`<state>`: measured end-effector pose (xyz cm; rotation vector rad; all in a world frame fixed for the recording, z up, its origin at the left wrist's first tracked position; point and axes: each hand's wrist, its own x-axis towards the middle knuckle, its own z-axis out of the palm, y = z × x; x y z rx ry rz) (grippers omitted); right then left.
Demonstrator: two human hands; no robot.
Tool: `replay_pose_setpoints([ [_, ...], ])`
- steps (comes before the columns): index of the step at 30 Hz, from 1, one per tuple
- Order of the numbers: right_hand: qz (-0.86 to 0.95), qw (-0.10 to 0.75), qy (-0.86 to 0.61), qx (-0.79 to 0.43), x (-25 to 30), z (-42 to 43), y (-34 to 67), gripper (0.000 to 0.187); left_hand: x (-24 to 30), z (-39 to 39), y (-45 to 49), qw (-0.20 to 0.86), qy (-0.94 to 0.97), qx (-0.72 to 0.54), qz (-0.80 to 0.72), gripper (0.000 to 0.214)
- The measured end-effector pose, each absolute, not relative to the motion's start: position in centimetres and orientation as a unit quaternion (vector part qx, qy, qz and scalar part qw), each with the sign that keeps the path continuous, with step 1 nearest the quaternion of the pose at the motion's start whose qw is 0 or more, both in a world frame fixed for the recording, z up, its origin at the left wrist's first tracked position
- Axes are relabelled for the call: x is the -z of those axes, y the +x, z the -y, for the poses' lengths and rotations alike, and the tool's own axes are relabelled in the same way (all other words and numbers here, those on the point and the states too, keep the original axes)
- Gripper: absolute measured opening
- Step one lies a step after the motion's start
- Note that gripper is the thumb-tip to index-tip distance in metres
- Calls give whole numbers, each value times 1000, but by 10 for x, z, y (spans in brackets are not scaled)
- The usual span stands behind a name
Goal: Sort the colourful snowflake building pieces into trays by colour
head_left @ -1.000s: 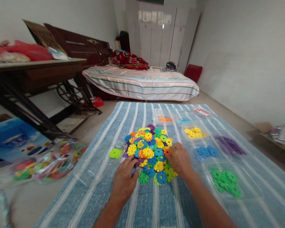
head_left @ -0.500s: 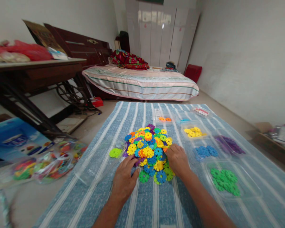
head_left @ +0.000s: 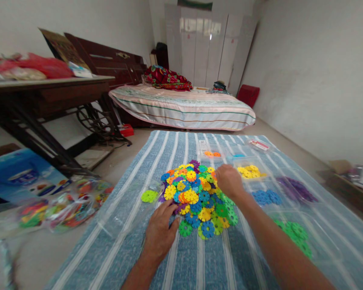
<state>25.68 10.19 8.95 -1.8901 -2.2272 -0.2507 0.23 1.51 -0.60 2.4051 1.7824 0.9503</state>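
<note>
A heap of colourful snowflake-shaped plastic discs (head_left: 196,195) lies on a blue striped cloth (head_left: 199,257). My left hand (head_left: 161,231) rests flat at the heap's near left edge, fingers stretched out and touching purple and yellow discs. My right hand (head_left: 229,181) hovers over the heap's far right side with its fingers curled closed. Whatever it may hold is hidden under the knuckles. It is close to the clear tray of yellow discs (head_left: 249,171).
Clear trays hold sorted discs: orange (head_left: 212,154), blue (head_left: 263,197), purple (head_left: 295,189), green (head_left: 295,235). A light-green disc (head_left: 149,196) lies in a clear lid at left. Bags of discs (head_left: 63,205) lie on the floor, by a dark table (head_left: 48,92) and a bed (head_left: 181,106).
My right hand lifted off the heap's near right side and moved away from me toward the yellow tray, fingers closed. Some green discs shifted right. The left hand stayed put.
</note>
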Motion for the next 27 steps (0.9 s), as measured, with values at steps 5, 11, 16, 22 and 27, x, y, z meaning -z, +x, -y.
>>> replay_pose_setpoints([
  [5, 688, 141, -703, 115, -135, -154, 265, 40, 8, -14, 3, 5, 758, -313, -572, 29],
  [11, 701, 113, -703, 37, -105, -118, 255, 34, 10, -14, 3, 6, 762, -310, -568, 30],
  [16, 700, 71, -710, -5, -63, -94, 254, 24, 8, -14, 3, 2, 767, -302, -566, 30],
  [22, 711, 56, -701, -10, -41, -93, 255, 25, 6, -14, 3, -8, 769, -308, -561, 29],
  [27, 722, 66, -689, 12, -32, -87, 254, 29, 7, -15, 3, -17, 768, -312, -560, 30],
])
